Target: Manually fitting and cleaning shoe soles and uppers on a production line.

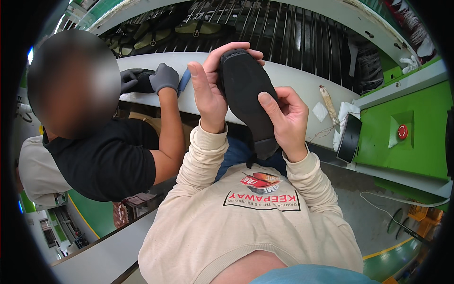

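A black shoe [249, 87] is held up in front of me over the pale work table's near edge, its long flat face turned toward me. My left hand [211, 97] supports its far end, with the fingers curled behind it and the thumb standing free. My right hand [289, 116] grips the shoe's right side, thumb pressed on the flat face and fingers tucked behind. A dark, glossier part [265, 146] shows at the shoe's near end, between my forearms. The shoe's back side is hidden.
At left, a co-worker's grey-gloved hands [164, 78] hold a black item beside a blue strip [184, 81]. Olive sandals [201, 28] lie on the metal rollers [283, 28] beyond the table [198, 59]. To the right are a tape-wrapped tool [328, 104], a white pad [320, 111] and a red button [402, 132] on a green machine.
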The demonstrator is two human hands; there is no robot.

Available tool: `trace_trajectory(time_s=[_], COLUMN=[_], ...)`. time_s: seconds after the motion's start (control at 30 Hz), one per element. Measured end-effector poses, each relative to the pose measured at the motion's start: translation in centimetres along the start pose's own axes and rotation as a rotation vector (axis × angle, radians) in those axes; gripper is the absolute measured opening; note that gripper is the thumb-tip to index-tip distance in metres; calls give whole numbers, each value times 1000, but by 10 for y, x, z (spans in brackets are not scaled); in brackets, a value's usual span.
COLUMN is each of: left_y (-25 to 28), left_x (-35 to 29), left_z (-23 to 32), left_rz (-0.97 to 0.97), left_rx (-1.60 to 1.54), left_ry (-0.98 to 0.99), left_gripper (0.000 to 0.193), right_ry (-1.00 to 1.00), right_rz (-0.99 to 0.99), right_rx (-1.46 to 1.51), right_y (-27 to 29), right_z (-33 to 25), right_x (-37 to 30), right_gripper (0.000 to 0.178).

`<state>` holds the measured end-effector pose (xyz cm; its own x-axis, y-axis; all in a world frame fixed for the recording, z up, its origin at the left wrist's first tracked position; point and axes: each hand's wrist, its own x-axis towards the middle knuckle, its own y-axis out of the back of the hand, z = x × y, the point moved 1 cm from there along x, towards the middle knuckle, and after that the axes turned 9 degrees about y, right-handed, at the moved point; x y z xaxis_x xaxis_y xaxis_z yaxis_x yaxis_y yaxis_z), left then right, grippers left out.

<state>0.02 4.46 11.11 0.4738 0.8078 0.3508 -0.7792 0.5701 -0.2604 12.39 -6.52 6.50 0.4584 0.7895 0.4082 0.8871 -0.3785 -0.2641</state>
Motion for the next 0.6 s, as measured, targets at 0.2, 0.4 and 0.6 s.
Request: trace_trajectory(time_s=[0.2,0.4,0.6], left_y=[0,-1,-2], left_x=[-1,-2,-3], left_z=[-2,1,3], left_rz=[11,-1,-4], left_rx=[-26,35,21], left_ry=[-17,-37,-41], left_gripper=[77,51,48], right_ry=[-5,-5,-6], right_rz=[-1,0,-6], right_rx=[14,28,38], right_y=[-1,1,2], right_z=[-1,-1,1], right_x=[0,-2,-2], right_gripper=[27,27,27])
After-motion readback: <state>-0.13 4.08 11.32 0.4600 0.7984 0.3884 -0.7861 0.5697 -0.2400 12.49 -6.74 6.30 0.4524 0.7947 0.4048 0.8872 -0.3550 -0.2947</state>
